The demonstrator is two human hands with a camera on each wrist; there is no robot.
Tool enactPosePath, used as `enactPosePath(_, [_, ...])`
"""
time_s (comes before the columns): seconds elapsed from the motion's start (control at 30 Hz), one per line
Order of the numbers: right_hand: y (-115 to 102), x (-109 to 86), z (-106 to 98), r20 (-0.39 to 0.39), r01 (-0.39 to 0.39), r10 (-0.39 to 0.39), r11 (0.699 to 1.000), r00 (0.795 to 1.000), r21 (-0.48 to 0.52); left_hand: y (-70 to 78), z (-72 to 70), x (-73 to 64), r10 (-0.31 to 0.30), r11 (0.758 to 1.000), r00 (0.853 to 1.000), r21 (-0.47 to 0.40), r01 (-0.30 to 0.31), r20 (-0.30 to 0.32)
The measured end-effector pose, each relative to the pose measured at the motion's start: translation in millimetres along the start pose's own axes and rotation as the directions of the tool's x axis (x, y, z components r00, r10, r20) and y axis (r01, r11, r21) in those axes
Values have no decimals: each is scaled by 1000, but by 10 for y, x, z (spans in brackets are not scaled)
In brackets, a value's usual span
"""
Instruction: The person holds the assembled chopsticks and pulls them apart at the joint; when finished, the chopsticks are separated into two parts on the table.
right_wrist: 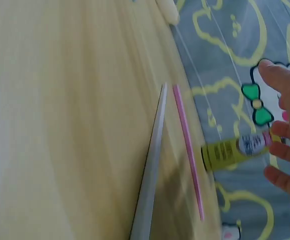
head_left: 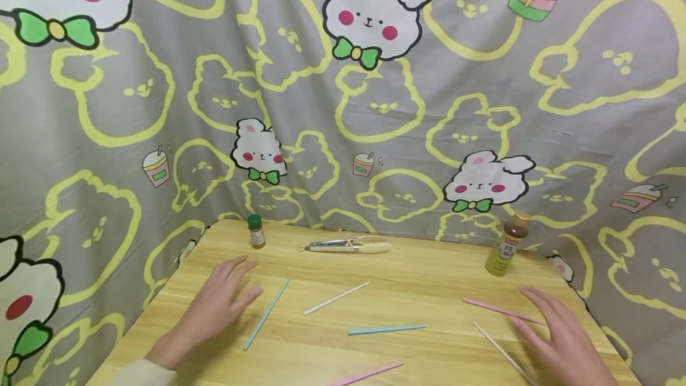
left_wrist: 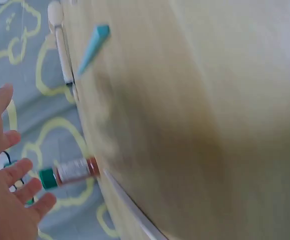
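Observation:
My left hand (head_left: 218, 298) hovers over the left of the wooden table (head_left: 300, 350), fingers spread and holding nothing. Beside it lies a blue chopstick (head_left: 267, 314); a pale chopstick (left_wrist: 132, 205) shows only in the left wrist view. At the right, my right hand (head_left: 563, 338) has its fingers extended, also holding nothing. A pink chopstick (head_left: 498, 310) and a white chopstick (head_left: 501, 350) lie close to it, each partly covered by that hand in the head view. Between the hands are another white chopstick (head_left: 336, 298), another blue chopstick (head_left: 387, 330) and another pink chopstick (head_left: 370, 374).
Along the back edge stand a small green-capped spice jar (head_left: 256, 232) at left and a sauce bottle (head_left: 505, 246) at right. Metal tongs with pale tips (head_left: 345, 245) lie between them. A grey cartoon-print curtain (head_left: 300, 195) hangs behind and around the table.

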State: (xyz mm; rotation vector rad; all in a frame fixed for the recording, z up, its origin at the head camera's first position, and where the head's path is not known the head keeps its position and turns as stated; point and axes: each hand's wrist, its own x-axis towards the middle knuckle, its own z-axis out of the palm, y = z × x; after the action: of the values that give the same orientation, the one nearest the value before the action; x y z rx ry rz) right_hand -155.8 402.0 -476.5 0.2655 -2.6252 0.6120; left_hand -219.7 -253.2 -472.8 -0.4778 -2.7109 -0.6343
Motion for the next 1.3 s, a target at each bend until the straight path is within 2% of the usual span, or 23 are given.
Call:
enactPosePath(0.13, [-196,141,61,-29,43,-42,999,999,15,194,97,113,74,996,997,-56,-76,-22])
enactPosePath(0.27, [-375,257,138,-26,54,-53,998,998,17,399,189,239,155,983,987,-94,-157,-30])
enactPosePath(0.37, [-497,319,212,-25,66,-64,996,998,55,549,268,327,196,972,980,-129,-196,-12])
enactPosePath(0.5, [-655,386,336,-8,98,-98,985,995,142,749,395,409,225,958,973,-192,-212,49])
enactPosePath(0.63, [-800,444,478,46,112,-123,975,991,191,930,548,442,248,945,962,-248,-214,116])
enactPosePath(0.77, [-901,490,614,92,123,-147,965,985,233,1084,692,442,284,926,943,-302,-224,171])
enactPosePath(0.97, [-968,493,816,169,126,-183,945,969,302,1252,853,428,344,897,913,-362,-252,218])
enactPosePath(1.1, [-988,470,928,233,116,-200,937,952,328,1332,931,427,347,897,896,-375,-232,277])
enactPosePath(1.3, [-996,434,1067,342,77,-207,931,917,357,1421,1041,448,345,917,869,-327,-230,356])
